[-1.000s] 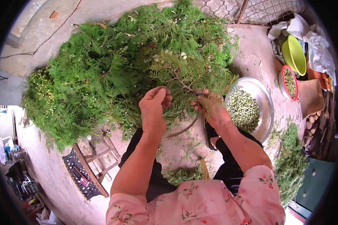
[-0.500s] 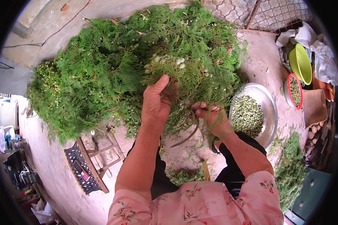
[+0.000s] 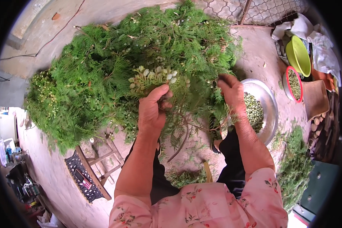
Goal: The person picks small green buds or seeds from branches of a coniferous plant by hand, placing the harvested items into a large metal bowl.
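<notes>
My left hand [image 3: 154,110] is closed around a leafy evergreen branch [image 3: 155,78], thumb on top. Pale green cones cluster at the branch's upper end, and its brown bare stem curves down below the hand. To the right, my right hand [image 3: 232,94] is raised beside the foliage with its fingertips drawn together; whatever is in them is hidden. A big heap of green cut branches [image 3: 98,68] lies in front of both hands. Close by my right forearm stands a wide metal basin [image 3: 272,110] with many small green cones [image 3: 254,114] in it.
A red-rimmed bowl [image 3: 301,86] of cones and a lime-green basin [image 3: 298,57] stand at the far right, near a brown sack [image 3: 316,99]. A wooden stool [image 3: 93,171] with a woven seat lies at the left. More cut greenery [image 3: 296,167] covers the right floor.
My right hand has left the branch stem and moved up and to the right. My left hand, still gripping the branch, has shifted slightly left and down.
</notes>
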Demonstrator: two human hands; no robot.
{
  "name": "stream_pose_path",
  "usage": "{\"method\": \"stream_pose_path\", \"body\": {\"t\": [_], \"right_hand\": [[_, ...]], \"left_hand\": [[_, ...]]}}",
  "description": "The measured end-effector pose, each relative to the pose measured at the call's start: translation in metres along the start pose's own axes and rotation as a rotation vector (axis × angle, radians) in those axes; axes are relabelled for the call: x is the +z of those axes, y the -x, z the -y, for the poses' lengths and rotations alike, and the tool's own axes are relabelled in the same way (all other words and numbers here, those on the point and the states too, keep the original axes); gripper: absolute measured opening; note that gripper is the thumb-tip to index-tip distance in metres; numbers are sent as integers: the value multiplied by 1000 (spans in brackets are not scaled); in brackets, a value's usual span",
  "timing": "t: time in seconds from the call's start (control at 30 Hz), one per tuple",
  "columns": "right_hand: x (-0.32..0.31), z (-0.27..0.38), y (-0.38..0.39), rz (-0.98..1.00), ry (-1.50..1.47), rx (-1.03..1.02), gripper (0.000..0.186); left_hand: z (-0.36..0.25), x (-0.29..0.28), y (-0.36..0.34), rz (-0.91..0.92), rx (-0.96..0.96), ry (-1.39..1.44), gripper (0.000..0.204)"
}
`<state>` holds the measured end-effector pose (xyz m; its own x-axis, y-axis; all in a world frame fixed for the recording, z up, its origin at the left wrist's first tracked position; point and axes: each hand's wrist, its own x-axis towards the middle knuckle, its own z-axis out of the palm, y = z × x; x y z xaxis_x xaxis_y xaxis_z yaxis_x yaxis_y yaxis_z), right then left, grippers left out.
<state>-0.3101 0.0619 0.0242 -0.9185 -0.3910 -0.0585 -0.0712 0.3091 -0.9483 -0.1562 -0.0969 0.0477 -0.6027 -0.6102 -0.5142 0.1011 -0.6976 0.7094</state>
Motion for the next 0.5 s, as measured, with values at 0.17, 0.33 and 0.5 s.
{"method": "stream_pose_path", "body": {"t": [0.17,0.33,0.5], "right_hand": [[22,48,31,212,-333,-167,29],[46,45,39,333,-374,-273,32],[55,34,36,309,-491,-324,27]], "left_hand": [[11,-1,4,197,-46,-40,12],[19,11,6,166,-63,-93,12],[18,20,17,150,-31,-78,10]]}}
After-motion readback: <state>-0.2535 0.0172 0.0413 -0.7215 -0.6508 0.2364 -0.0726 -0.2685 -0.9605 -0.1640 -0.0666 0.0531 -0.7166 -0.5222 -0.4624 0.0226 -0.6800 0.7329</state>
